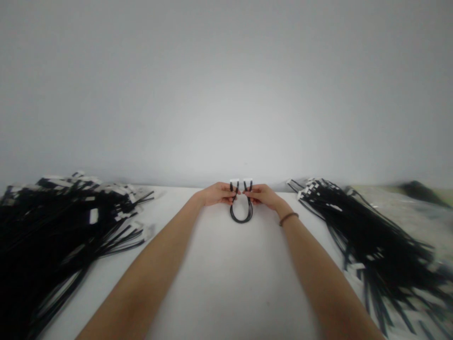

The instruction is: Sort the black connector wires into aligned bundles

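Between my two hands a black cable hangs in a U shape, its bend pointing toward me. Each of its ends carries a white connector, one at the left and one at the right, both facing up toward the wall. My left hand pinches the cable just below the left connector. In the same way my right hand grips it under the right connector, with a brown band round that wrist. The two connectors are a small gap apart.
A large heap of black cables with white connectors lies on the left of the white table. Another bundle of such cables lies at the right, beside clear plastic. Behind the table rises a pale wall.
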`<state>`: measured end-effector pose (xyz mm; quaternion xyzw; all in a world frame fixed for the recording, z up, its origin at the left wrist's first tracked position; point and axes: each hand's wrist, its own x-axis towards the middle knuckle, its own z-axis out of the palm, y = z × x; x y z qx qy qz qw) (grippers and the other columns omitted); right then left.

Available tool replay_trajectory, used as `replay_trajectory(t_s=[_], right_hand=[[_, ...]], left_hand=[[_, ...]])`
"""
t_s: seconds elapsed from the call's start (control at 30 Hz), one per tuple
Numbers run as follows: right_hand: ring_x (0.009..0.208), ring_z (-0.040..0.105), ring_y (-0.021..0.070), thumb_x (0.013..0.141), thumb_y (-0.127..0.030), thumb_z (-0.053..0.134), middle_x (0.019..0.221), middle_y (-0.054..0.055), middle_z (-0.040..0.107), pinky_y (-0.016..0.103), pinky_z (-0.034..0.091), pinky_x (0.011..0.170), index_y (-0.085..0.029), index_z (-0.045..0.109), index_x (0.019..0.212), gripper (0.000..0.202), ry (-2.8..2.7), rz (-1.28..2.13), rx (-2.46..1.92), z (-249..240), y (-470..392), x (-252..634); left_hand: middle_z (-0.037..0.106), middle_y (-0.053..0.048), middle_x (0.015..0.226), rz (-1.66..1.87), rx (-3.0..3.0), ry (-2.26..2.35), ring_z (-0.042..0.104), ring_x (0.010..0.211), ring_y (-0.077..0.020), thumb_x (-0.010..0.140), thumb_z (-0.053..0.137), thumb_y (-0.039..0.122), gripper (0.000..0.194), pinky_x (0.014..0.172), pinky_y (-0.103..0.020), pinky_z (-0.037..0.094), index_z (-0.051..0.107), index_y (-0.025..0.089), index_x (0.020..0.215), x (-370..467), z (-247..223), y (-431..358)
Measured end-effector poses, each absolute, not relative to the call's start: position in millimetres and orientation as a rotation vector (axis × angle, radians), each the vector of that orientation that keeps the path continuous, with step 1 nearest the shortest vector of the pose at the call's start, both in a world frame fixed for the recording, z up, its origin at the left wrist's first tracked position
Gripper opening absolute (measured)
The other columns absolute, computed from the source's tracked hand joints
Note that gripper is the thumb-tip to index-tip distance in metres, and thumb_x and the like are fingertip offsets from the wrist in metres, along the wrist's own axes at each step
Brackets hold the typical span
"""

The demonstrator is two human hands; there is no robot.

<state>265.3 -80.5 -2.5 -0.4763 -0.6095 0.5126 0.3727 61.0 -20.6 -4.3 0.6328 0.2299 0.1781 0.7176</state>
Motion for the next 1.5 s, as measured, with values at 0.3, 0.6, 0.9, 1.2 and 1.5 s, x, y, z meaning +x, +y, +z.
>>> replay_trajectory(t_s=[0.3,0.6,0.9,1.2,1.5], right_hand=[[0.046,0.044,0.0060,0.062,-0.041,0.063,0.055,-0.002,0.051,0.018,0.032,0.043,-0.014,0.061,0.084,0.035,-1.578,1.302,-1.233,-4.6,-79.0,266.4],[0.045,0.043,0.0053,0.062,-0.041,0.063,0.055,-0.002,0.050,0.018,0.031,0.043,-0.014,0.062,0.085,0.036,-1.586,1.294,-1.220,-4.3,-79.4,265.8],[0.045,0.043,0.0055,0.062,-0.042,0.062,0.054,-0.002,0.050,0.018,0.032,0.043,-0.014,0.062,0.085,0.036,-1.602,1.278,-1.228,-2.2,-81.4,265.5],[0.045,0.043,0.0055,0.060,-0.042,0.063,0.054,-0.002,0.049,0.018,0.033,0.043,-0.014,0.062,0.082,0.036,-1.583,1.289,-1.222,-2.8,-80.7,264.5],[0.046,0.043,0.0052,0.061,-0.041,0.063,0.055,-0.003,0.049,0.017,0.032,0.043,-0.014,0.061,0.081,0.034,-1.584,1.296,-1.214,-4.1,-80.2,265.4]], left_hand=[[0.056,-0.006,0.075,0.407,1.388,0.514,0.051,0.066,-0.0094,0.062,0.067,0.027,0.032,0.065,-0.025,0.043,0.060,0.011,0.089,62.1,-2.4,-22.7],[0.055,-0.005,0.076,0.405,1.405,0.508,0.051,0.067,-0.0090,0.063,0.067,0.028,0.032,0.066,-0.026,0.042,0.060,0.011,0.089,61.8,-3.2,-23.2],[0.055,-0.005,0.077,0.400,1.412,0.493,0.050,0.065,-0.0079,0.065,0.065,0.027,0.031,0.065,-0.025,0.042,0.060,0.012,0.092,61.1,-3.3,-22.4],[0.056,-0.006,0.078,0.422,1.401,0.515,0.050,0.066,-0.0088,0.063,0.066,0.028,0.034,0.065,-0.025,0.043,0.059,0.011,0.091,60.7,-3.3,-23.2],[0.056,-0.006,0.077,0.426,1.427,0.550,0.047,0.060,-0.0066,0.064,0.065,0.031,0.032,0.059,-0.022,0.040,0.061,0.009,0.087,61.3,-4.8,-22.4]])
